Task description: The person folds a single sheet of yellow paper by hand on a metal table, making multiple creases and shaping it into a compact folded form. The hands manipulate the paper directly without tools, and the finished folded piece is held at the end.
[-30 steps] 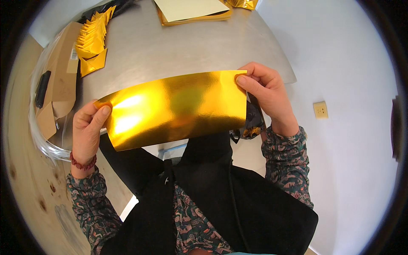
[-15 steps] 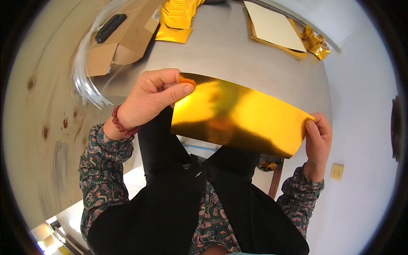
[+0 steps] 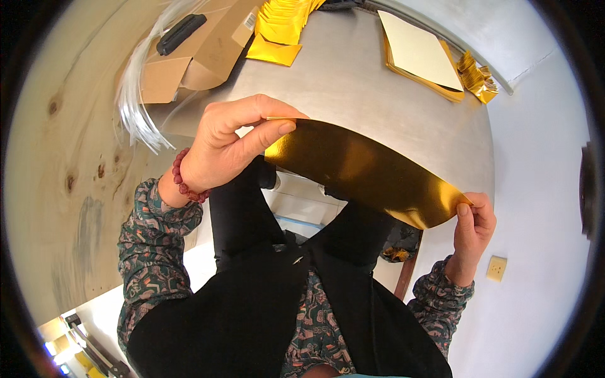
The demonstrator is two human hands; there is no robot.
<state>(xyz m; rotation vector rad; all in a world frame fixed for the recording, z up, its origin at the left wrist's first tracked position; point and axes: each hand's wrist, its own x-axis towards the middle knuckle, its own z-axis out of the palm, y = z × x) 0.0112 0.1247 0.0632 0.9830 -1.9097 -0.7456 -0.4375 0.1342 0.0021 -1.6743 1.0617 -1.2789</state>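
Note:
A shiny gold foil sheet (image 3: 359,167) is stretched between my two hands, in front of the grey table and above my lap. My left hand (image 3: 236,135) pinches its upper left corner between thumb and fingers. At the lower right end, my right hand (image 3: 474,223) grips the other edge with the thumb on the near side. The sheet bows in a curve and slopes down to the right. Its lower side reflects darkly, with bright patches near both ends.
On the grey table (image 3: 340,75) lie folded gold pieces (image 3: 280,28), a stack of cream-backed sheets (image 3: 419,53) and crumpled gold foil (image 3: 477,77). At left, an opened cardboard box (image 3: 217,47) carries a black object (image 3: 181,34) and clear strands (image 3: 135,107). A wall socket (image 3: 496,268) sits at right.
The gold sheet has tilted so that its face looks narrower and darker, and it bows more. My right hand has moved slightly down. The view has shifted a little.

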